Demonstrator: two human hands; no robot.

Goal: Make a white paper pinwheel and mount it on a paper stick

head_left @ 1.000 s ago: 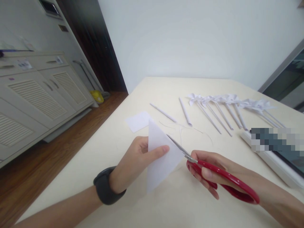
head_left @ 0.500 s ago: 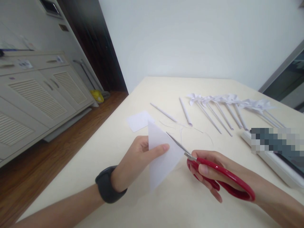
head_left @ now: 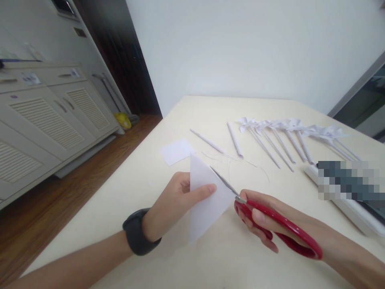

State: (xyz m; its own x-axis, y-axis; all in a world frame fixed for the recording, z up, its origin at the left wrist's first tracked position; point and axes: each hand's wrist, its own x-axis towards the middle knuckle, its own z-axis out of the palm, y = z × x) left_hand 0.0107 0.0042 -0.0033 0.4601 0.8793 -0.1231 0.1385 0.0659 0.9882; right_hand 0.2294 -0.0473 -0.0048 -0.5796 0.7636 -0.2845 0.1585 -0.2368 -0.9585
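Our left hand (head_left: pixel 176 200) pinches a folded white paper (head_left: pixel 206 198) by its near edge, thumb on top, fingers behind, holding it up off the table (head_left: pixel 210 261). Our right hand (head_left: pixel 270 218) is closed through the red handles of the scissors (head_left: pixel 264 222), and the blades run up into the paper's right edge, looks like they're nearly shut on it. There's a black band (head_left: pixel 138 233) on our left wrist. Just past the left hand lies a small paper square (head_left: pixel 177 151), with thin trimmings (head_left: pixel 231 160) beyond the blades. Further out from the right hand we've got two rolled paper sticks (head_left: pixel 221 141) and a row of paper pinwheels (head_left: pixel 288 134)
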